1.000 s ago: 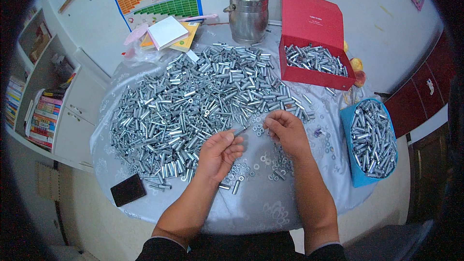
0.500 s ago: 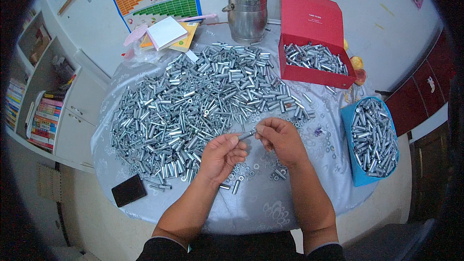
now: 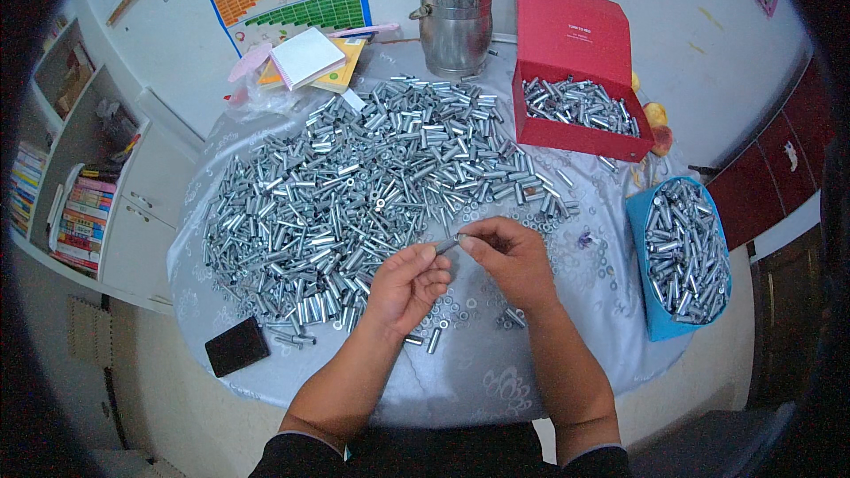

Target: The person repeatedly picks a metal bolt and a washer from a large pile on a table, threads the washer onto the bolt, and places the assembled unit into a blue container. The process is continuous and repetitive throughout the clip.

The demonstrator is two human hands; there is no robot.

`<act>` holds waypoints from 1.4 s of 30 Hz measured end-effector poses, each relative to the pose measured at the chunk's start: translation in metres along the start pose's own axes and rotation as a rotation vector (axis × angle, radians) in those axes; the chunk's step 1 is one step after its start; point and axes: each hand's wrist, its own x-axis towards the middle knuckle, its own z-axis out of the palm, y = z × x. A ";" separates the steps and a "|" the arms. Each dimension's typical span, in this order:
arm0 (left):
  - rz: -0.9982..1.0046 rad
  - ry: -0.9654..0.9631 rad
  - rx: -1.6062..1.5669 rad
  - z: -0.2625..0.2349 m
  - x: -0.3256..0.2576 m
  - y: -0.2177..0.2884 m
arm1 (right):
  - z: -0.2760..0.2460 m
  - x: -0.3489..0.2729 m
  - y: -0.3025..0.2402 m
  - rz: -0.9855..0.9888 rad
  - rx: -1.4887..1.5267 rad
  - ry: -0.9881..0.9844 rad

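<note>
Above the near side of the table, my left hand (image 3: 403, 288) pinches a slim grey metal bolt (image 3: 445, 246) between thumb and forefinger, its other fingers curled. My right hand (image 3: 509, 257) meets the bolt's far end, thumb and forefinger closed around a tiny part there; the fingers mostly hide it. A large heap of metal sleeves and bolts (image 3: 345, 186) spreads across the table just beyond my hands. Small washers (image 3: 456, 312) lie scattered beneath and between them, and a few loose sleeves (image 3: 434, 338) rest near my left wrist.
A red open box (image 3: 575, 137) of metal parts stands at the back right, and a blue bin (image 3: 660, 314) full of them at the right edge. A black phone (image 3: 236, 348) lies front left. Behind the heap are a steel pot (image 3: 455, 31) and notebooks (image 3: 307, 57).
My right fingertips have shifted slightly left, closing in on the end of the bolt. My left hand has barely moved and keeps its pinch.
</note>
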 end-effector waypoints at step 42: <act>0.092 0.088 0.373 0.013 -0.003 -0.004 | -0.024 -0.015 0.014 -0.059 -0.174 -0.003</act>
